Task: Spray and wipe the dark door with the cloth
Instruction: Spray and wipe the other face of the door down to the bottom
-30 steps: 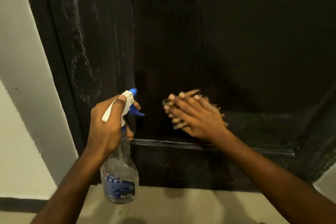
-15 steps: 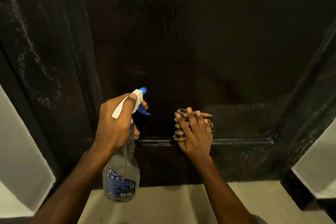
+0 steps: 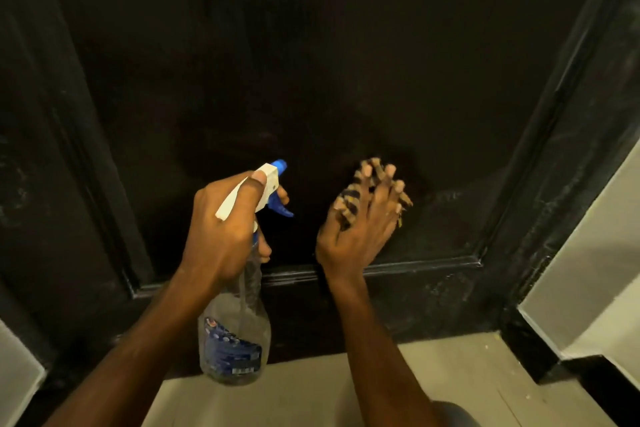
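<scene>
Dark door (image 3: 346,62) looks mid-wipe: right hand (image 3: 360,229) flat, pressing striped cloth (image 3: 345,199) just above lower moulding (image 3: 433,265), left hand (image 3: 221,229) gripping spray bottle (image 3: 235,340); next probably firm sweep along moulding.

Home interior, doorway before me: dark panelled door (image 3: 346,62), black frame (image 3: 568,149), white walls (image 3: 588,253), pale tiled floor (image 3: 450,385).

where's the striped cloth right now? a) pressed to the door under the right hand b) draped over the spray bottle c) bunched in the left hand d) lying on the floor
a: the striped cloth shows between the spread fingers of the right hand, which presses it against the dark door, while the left hand grips only the spray bottle.
</scene>
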